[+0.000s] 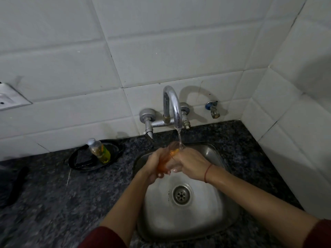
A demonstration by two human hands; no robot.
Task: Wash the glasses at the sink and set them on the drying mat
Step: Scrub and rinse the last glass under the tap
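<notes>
2 dark red sleeves (105, 238) sit at the bottom edge of the view, and bare forearms reach forward from them over the square stainless steel sink (225, 219), which is set into the dark speckled granite counter (53, 203).

Both hands meet over the sink's back edge, above its round metal drain (181, 195). Between them is the orange-tinted transparent glass (168, 156). It is blurred, and its long axis is tilted, running from the left palm up and to the right toward the tap. Which end is the mouth cannot be told. The left hand (154, 164) has its fingers curled round the lower part of the glass. The right hand (192, 161), with a thin red thread (207, 170) at the wrist, closes over the upper part.

A thin stream of water (180, 138) falls from the curved chrome wall tap (172, 104) onto the glass's upper end and the right hand.

Near the counter's back edge, left of the sink, a black oval tray (114, 149) holds a clear plastic bottle of yellow-green liquid with a white cap (99, 149), which leans to the left. A small blue-handled valve (212, 108) sticks out of the white tiled wall (161, 42) to the right of the tap.
</notes>
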